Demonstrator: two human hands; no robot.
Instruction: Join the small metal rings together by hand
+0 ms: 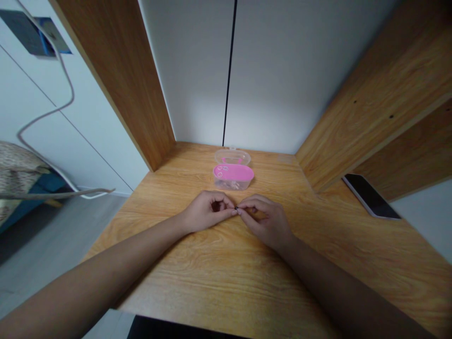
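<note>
Both hands meet fingertip to fingertip over the middle of the wooden desk point(212, 263). My left hand point(208, 212) is closed in a pinch, thumb against forefinger. My right hand point(264, 219) pinches from the other side. Between the fingertips shows a small dark object point(236, 207), too tiny to name and mostly covered by the fingers. Just beyond the hands stands an oval clear plastic box point(229, 184) with a pink inner tray or lid point(235, 172) bearing a few light ring shapes. Its clear hinged cover point(232, 156) is tipped up at the back. Small things inside the box are blurred.
A phone point(370, 196) lies at the right beside a wooden side panel point(339, 141). White panels point(197, 84) close off the back. At the left a pale cable point(72, 89) hangs down past the desk edge, near a patterned cloth point(17, 165).
</note>
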